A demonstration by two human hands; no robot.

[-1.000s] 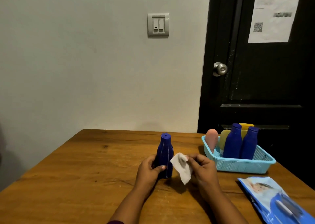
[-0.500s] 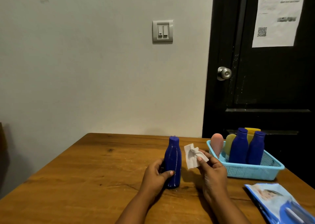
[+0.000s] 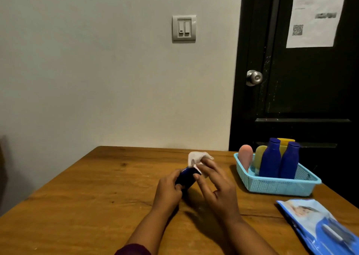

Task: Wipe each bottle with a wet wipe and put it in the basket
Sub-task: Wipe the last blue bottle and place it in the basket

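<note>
My left hand (image 3: 168, 188) grips a dark blue bottle (image 3: 185, 179), tilted over above the wooden table (image 3: 87, 196); most of it is hidden between my hands. My right hand (image 3: 215, 184) holds a white wet wipe (image 3: 196, 157) against the bottle's upper end, with the wipe bunched over my fingertips. To the right stands a light blue basket (image 3: 275, 186). In it stand two dark blue bottles (image 3: 271, 157), a pink bottle (image 3: 245, 156) and yellow bottles (image 3: 260, 155), all upright.
A blue pack of wet wipes (image 3: 320, 223) lies at the table's near right corner. A black door with a round knob (image 3: 254, 78) is behind the basket. A plain wall with a light switch (image 3: 184, 28) rises past the table's far edge.
The blue bottle stood upright on the table; my left hand has now tipped it over and lifted it. My right hand has brought the wipe onto the bottle's top.
</note>
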